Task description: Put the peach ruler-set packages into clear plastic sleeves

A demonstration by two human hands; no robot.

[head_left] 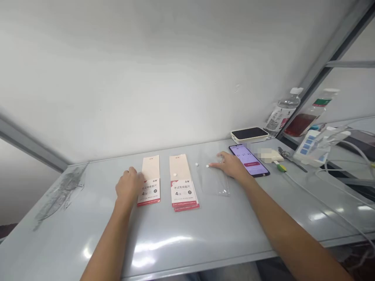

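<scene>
My left hand (128, 184) is at the left edge of a card packet (149, 191) with a white and red printed front and a pale upper part. Its fingers are curled closed, the tips partly hidden and slightly blurred. Beside it lies a small stack of similar packets (184, 193), with a white round dot (175, 174) on top. My right hand (230, 166) rests over a clear plastic bag (215, 183), fingers apart. At the tip of its lowest digit is a small white dot (208, 166); another white dot (196, 164) lies by the bag's left edge.
Right of my right hand lie a lit phone (249, 160) showing a timer and another phone (250, 134). Beyond are keys (288, 156), a white cable (310, 195), a water bottle (283, 111) and a bottle of red liquid (310, 113). A white wall (146, 78) backs the grey table (205, 234).
</scene>
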